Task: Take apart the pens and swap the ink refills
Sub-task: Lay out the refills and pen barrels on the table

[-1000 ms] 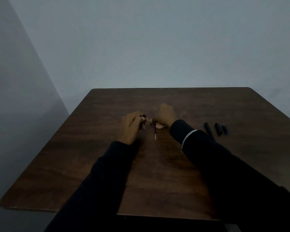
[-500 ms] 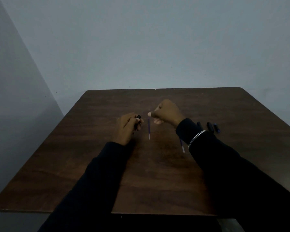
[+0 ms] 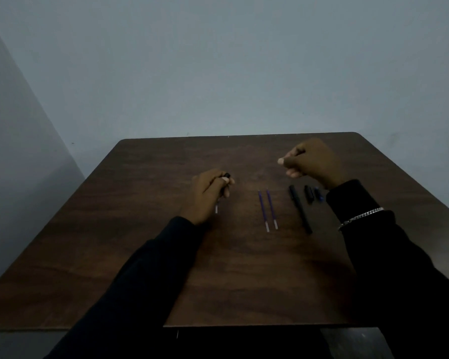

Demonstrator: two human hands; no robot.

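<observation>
Two thin purple ink refills [image 3: 262, 211] [image 3: 272, 209] lie side by side on the dark wooden table [image 3: 140, 255], between my hands. My left hand [image 3: 208, 195] is shut on a dark pen barrel [image 3: 227, 175]; its black end shows above my fingers and a pale tip pokes out below my palm. My right hand [image 3: 311, 159] hovers above the table to the right, fingers curled shut, and I see nothing in it. A black pen barrel [image 3: 300, 208] lies right of the refills, with two short pen parts, one black [image 3: 309, 194] and one bluish [image 3: 318, 194], beside it.
The table stands against a plain grey wall, with another wall to the left. Its near edge [image 3: 244, 325] runs close to my body. My dark sleeves cover the near part of the table, and a silver bracelet [image 3: 360, 218] sits on my right wrist.
My right hand held a purple refill near my left hand; that refill now lies on the table beside the other one, and the right hand has lifted away to the right.
</observation>
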